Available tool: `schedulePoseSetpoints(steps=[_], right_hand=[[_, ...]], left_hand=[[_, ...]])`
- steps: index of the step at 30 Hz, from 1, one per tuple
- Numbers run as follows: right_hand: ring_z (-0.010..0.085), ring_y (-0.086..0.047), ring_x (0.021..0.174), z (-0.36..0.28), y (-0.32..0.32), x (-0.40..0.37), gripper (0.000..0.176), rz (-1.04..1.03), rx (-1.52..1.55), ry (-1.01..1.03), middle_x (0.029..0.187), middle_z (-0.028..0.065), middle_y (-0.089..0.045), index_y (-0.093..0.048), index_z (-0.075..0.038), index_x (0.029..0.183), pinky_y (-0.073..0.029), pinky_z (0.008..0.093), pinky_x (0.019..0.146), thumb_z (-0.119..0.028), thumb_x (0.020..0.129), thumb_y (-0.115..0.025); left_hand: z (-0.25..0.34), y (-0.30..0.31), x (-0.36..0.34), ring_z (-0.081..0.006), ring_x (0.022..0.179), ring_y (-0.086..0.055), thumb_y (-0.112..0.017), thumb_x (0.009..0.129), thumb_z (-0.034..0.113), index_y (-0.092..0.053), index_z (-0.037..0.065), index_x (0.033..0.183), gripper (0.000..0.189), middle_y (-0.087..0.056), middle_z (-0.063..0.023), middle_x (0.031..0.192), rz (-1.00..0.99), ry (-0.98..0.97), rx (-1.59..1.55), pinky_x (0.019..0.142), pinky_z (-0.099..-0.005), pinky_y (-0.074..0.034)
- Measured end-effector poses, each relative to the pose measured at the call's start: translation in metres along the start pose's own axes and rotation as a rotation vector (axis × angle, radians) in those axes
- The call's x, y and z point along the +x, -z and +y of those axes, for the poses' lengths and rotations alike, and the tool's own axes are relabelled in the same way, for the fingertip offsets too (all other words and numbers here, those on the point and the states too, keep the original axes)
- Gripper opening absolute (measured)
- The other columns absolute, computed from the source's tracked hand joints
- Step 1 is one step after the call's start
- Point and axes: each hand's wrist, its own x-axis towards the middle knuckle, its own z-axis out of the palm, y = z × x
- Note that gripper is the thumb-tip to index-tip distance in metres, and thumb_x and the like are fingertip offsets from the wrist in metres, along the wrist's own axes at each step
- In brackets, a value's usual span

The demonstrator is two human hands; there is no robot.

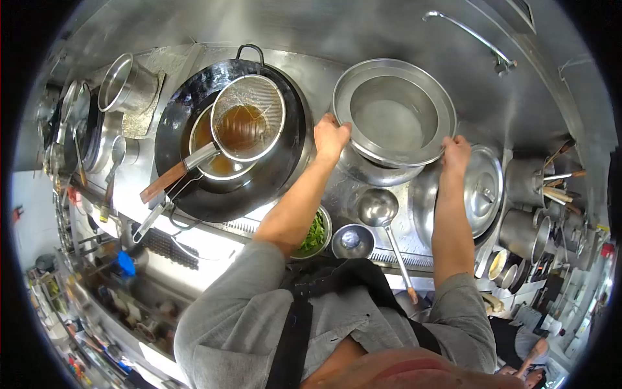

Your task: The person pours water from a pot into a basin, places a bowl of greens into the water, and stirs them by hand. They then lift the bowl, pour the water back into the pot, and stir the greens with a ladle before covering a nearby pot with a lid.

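A wide-rimmed steel pot [392, 69] with cloudy, pale liquid inside sits in front of me, over another rounded metal vessel [369, 170]. My left hand [331, 137] is closed around its rim on the left side. On the opposite side, my right hand [455, 153] grips the same rim with curled fingers. Below the pot lies a steel ladle [378, 207], its long handle slanting toward me. Beside the ladle is a small metal bowl [352, 241]. Chopped greens [315, 234] fill a bowl partly covered by my left arm.
Left of the pot stands a large black wok [178, 123], with mesh strainers [249, 117] over brown liquid. A big lid [483, 192] rests at right, and a faucet [470, 35] projects above. Utensil pots [523, 183] line the far right. Another person [525, 347] is at lower right.
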Motion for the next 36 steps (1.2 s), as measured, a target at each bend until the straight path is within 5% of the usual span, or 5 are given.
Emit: schedulePoseSetpoints(steps=[1, 4, 7, 29, 36], right_hand=[[0.0111, -0.035, 0.039, -0.019, 0.001, 0.008, 0.020, 0.005, -0.060, 0.051, 0.050, 0.0017, -0.040, -0.042, -0.005, 0.057, -0.027, 0.0300, 0.035, -0.009, 0.066, -0.059], [0.0107, -0.034, 0.039, -0.083, -0.003, 0.017, 0.019, -0.025, -0.174, 0.135, 0.051, 0.0013, -0.040, -0.042, -0.006, 0.057, -0.026, 0.0294, 0.035, -0.009, 0.065, -0.059], [0.0103, -0.034, 0.037, -0.106, -0.006, 0.017, 0.018, -0.060, -0.212, 0.181, 0.049, 0.0003, -0.040, -0.044, -0.006, 0.056, -0.026, 0.0283, 0.034, -0.009, 0.066, -0.058], [0.0137, -0.040, 0.038, -0.118, 0.019, -0.022, 0.028, -0.181, -0.525, 0.490, 0.047, 0.0027, -0.041, -0.038, -0.006, 0.054, -0.033, 0.0310, 0.036, -0.016, 0.065, -0.062], [0.0076, -0.033, 0.037, -0.119, 0.055, -0.047, 0.025, -0.190, -0.544, 0.547, 0.046, -0.0026, -0.038, -0.040, -0.009, 0.054, -0.025, 0.0267, 0.035, -0.013, 0.069, -0.060]], left_hand=[[0.003, 0.001, 0.001, -0.0363, 0.074, -0.062, -0.062, 0.063, 0.018, -0.059, -0.005, 0.076, 0.027, -0.063, -0.0215, 0.073, 0.009, 0.006, -0.020, 0.073, -0.0404, -0.047], [0.013, 0.006, 0.007, -0.0176, 0.050, -0.052, -0.060, 0.064, 0.009, -0.055, -0.003, 0.068, 0.013, -0.055, -0.0094, 0.060, 0.025, 0.165, -0.396, 0.045, -0.0335, -0.038], [0.029, 0.018, 0.002, -0.0149, 0.045, -0.048, -0.059, 0.065, 0.007, -0.054, -0.004, 0.068, 0.012, -0.053, -0.0095, 0.058, -0.115, 0.295, -0.587, 0.040, -0.0309, -0.034], [-0.021, 0.026, -0.089, -0.0162, 0.047, -0.055, -0.057, 0.076, 0.009, -0.055, -0.009, 0.080, 0.019, -0.060, -0.0129, 0.065, -0.384, 0.424, -0.575, 0.038, -0.0296, -0.041], [-0.034, 0.017, -0.134, -0.0156, 0.046, -0.055, -0.059, 0.077, 0.012, -0.058, -0.007, 0.079, 0.019, -0.059, -0.0114, 0.061, -0.529, 0.499, -0.677, 0.037, -0.0292, -0.041]])
